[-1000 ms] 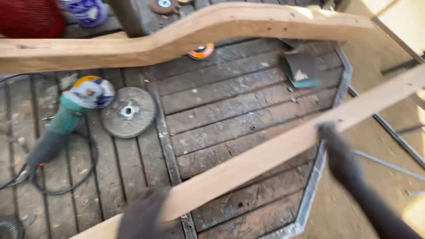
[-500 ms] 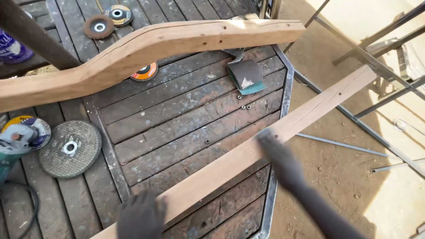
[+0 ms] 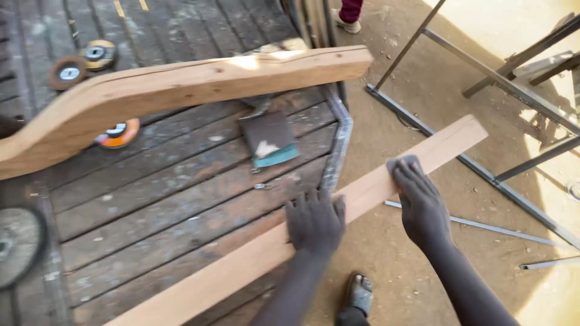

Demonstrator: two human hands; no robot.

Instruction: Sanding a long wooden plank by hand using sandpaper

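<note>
Outdoors on sandy ground [image 3: 417, 96], beside a worktop [image 3: 341, 136] of dark, weathered planks edged with a steel frame. Lying slantwise from near left to far right: a long, pale, straight-sided plank [image 3: 444, 145], smooth-faced, far end jutting past the worktop edge over the sand.

Left hand [image 3: 314, 220] flat on the plank at the worktop edge, palm down, fingers spread, not wrapped round it. Right hand [image 3: 420, 199] farther along, likewise open and pressed flat, fingertips pointing toward the far end. Compared with half a second ago, both hands shifted up the plank toward its free end, left hand no longer down at the near end. Looks like rubbing or feeling along the face rather than lifting.

Beyond the hands: a thick curved timber [image 3: 181, 90], reddish, knotted, rounded at the left. Just under it, a dark sheet of sandpaper [image 3: 269, 137] with a teal edge. Round abrasive discs [image 3: 68, 72] at far left, an orange one [image 3: 118, 133] partly under the timber. Thin steel frame [image 3: 501, 81] on the sand at right.
</note>
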